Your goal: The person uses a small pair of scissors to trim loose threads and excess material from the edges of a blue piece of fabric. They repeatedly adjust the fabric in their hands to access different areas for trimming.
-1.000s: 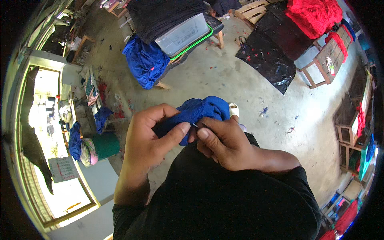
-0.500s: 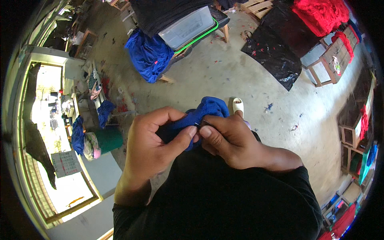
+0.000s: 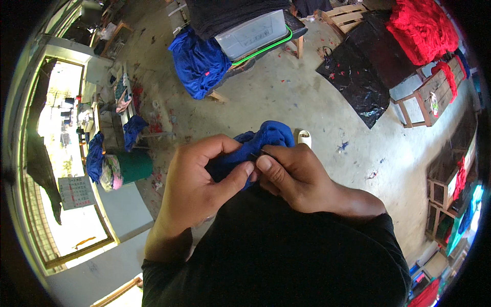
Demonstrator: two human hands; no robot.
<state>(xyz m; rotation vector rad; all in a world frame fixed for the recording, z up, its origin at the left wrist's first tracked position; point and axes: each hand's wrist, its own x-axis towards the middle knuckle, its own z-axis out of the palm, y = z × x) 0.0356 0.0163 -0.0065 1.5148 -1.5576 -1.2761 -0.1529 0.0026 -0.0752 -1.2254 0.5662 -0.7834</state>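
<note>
Cloth, held up between the two hands above the floor, looks light, soft and limp, likely easy to bunch and best pinched at a fold. It is plain deep blue, crumpled. The left hand clamps it; the right hand pinches a thin dark piece, too small to identify.

Daylight burns out the left window, the floor shines, and edges bow near the dark rim.
</note>
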